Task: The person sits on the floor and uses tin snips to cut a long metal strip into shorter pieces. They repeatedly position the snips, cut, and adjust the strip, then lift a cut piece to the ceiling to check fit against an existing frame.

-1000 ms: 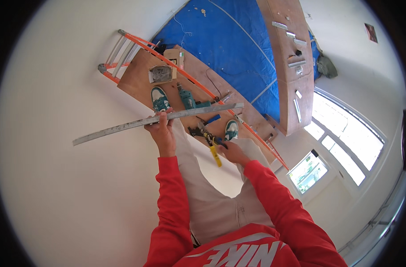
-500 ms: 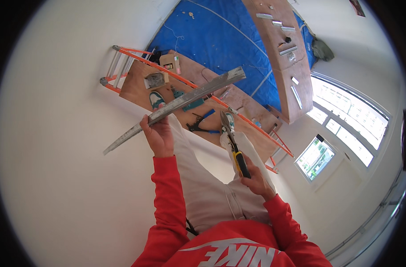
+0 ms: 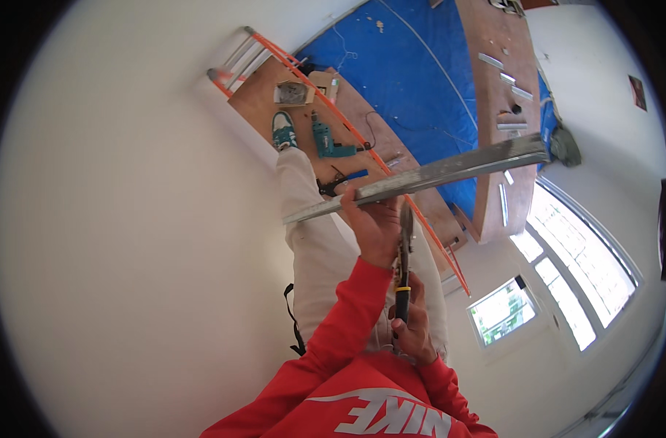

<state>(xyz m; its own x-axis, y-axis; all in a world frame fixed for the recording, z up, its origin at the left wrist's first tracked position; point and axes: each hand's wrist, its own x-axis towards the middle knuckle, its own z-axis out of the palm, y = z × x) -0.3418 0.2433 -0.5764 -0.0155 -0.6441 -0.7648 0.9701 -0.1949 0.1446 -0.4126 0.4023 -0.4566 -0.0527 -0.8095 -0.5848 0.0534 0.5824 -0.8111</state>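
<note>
My left hand is closed around a long grey metal channel, which slants up to the right across the view. Its narrow end lies over my left knee, and its wide end reaches toward the raised board at right. Just below my left hand, my right hand grips a pair of tin snips by black and yellow handles. The snips' blades point upward, close by my left palm and the underside of the channel. Whether the blades touch the metal I cannot tell.
I stand on a wooden platform with an orange ladder rail along it. On it lie a teal drill, a blue-handled tool and an open box. Several metal offcuts lie on the board above a blue tarp.
My left hand has carried the metal channel to the right and turned it closer to level. The snips have swung upright and come up against my left hand. My view has shifted too.
</note>
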